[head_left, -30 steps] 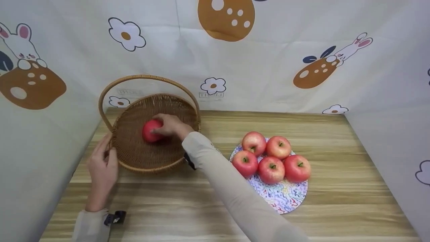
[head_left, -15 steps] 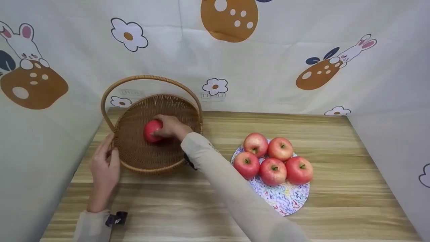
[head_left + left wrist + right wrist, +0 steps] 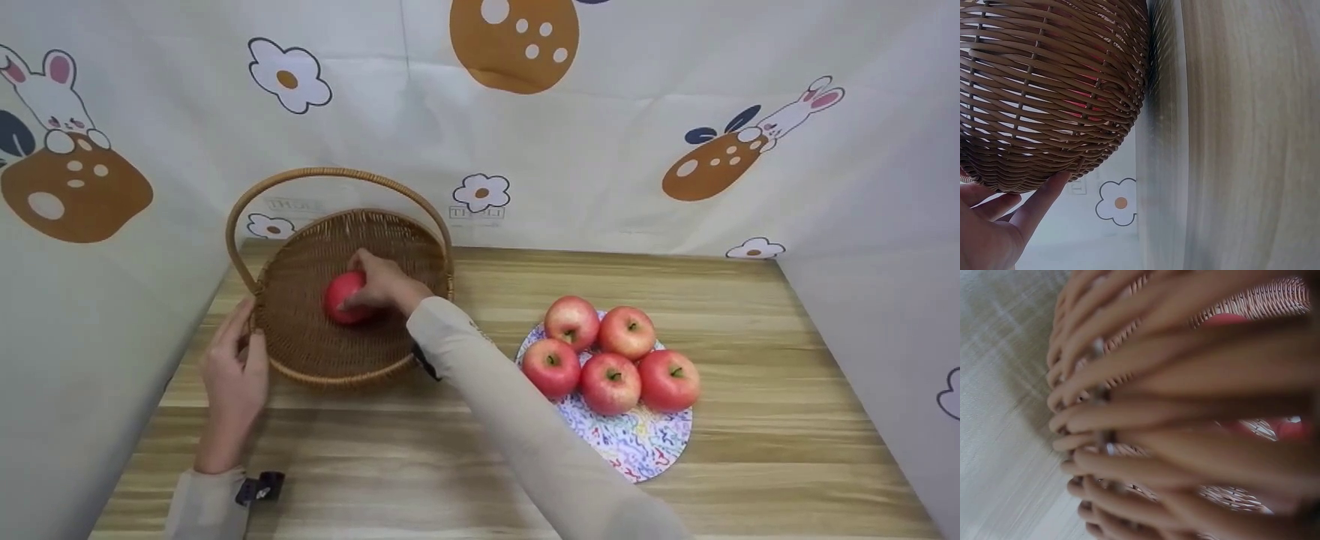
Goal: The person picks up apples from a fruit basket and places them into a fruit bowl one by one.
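Note:
A brown wicker basket (image 3: 300,352) with a tall arched handle stands at the left of the table. My left hand (image 3: 234,379) rests against its left side near the handle's foot, fingers fairly straight; in the left wrist view the fingertips (image 3: 1053,183) touch the outer weave. My right hand (image 3: 382,283) reaches inside the basket beside a red apple (image 3: 345,298). Its upper fingers stand off the apple, and the thumb lies across the apple's near side. The right wrist view is mostly filled by blurred basket weave (image 3: 1185,382), with red showing through the gaps.
A round, colourfully patterned plate (image 3: 630,450) bears several red apples (image 3: 611,382) to the right, partly behind the right sleeve (image 3: 517,420). Printed cloth (image 3: 600,172) encloses the wood-grain table (image 3: 765,360) at the back and sides.
The right hand's fingers have lifted from the apple's top, and the apple has shifted slightly right and toward me in the basket. The left hand stays at the basket's side.

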Tool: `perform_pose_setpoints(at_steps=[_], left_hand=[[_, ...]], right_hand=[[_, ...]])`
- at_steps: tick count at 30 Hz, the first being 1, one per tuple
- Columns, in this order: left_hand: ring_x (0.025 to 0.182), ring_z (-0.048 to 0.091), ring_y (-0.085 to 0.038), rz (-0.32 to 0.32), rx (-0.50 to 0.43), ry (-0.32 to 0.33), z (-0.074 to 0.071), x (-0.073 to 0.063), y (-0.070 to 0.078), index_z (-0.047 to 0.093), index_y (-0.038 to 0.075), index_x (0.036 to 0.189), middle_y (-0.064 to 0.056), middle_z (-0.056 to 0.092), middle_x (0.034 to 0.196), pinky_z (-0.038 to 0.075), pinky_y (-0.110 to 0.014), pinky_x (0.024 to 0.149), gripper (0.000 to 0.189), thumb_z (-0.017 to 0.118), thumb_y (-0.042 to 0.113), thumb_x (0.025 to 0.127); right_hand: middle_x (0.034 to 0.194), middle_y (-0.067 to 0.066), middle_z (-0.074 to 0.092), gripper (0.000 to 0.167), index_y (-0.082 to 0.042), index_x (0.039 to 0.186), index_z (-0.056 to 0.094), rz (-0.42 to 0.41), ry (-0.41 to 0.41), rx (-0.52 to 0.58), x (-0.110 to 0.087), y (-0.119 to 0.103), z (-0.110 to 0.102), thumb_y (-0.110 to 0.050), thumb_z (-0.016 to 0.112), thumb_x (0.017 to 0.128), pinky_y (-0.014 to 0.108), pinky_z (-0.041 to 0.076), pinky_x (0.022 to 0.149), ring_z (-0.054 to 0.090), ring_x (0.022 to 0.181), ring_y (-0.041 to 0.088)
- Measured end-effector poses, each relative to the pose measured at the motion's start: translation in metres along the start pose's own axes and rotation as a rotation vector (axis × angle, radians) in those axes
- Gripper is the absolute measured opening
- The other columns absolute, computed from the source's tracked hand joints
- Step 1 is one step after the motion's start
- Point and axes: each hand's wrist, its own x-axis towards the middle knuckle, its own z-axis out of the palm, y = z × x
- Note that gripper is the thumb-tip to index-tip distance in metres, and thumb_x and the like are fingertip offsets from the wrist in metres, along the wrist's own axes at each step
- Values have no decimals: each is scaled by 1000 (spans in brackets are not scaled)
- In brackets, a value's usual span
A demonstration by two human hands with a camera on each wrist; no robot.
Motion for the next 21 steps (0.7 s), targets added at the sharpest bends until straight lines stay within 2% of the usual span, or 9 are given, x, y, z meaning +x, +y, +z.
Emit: perform_pose_setpoints(at_steps=[5,10,21], left_hand=[[136,55,-40,10,7,5,1,0,-1,61,-6,142,-24,58,150,41,-3,93,46,51,-5,98],[133,57,-40,-7,3,1,1,0,0,61,-4,144,-23,58,150,41,-2,92,47,50,-3,98],[134,57,-37,-19,11,-1,0,0,0,61,-4,144,-22,58,151,41,-2,93,47,49,-2,100]], right_hand=[[149,13,59,73,-9,151,51,-7,-30,-30,0,1,-1,-23,86,89,32,48,107,55,137,27],[152,12,58,77,-11,157,49,-23,-66,-65,0,2,-2,-23,85,90,31,47,108,53,140,26],[148,10,62,68,-10,147,61,-45,-68,-39,-3,1,-6,-19,89,86,30,48,107,55,136,27]])
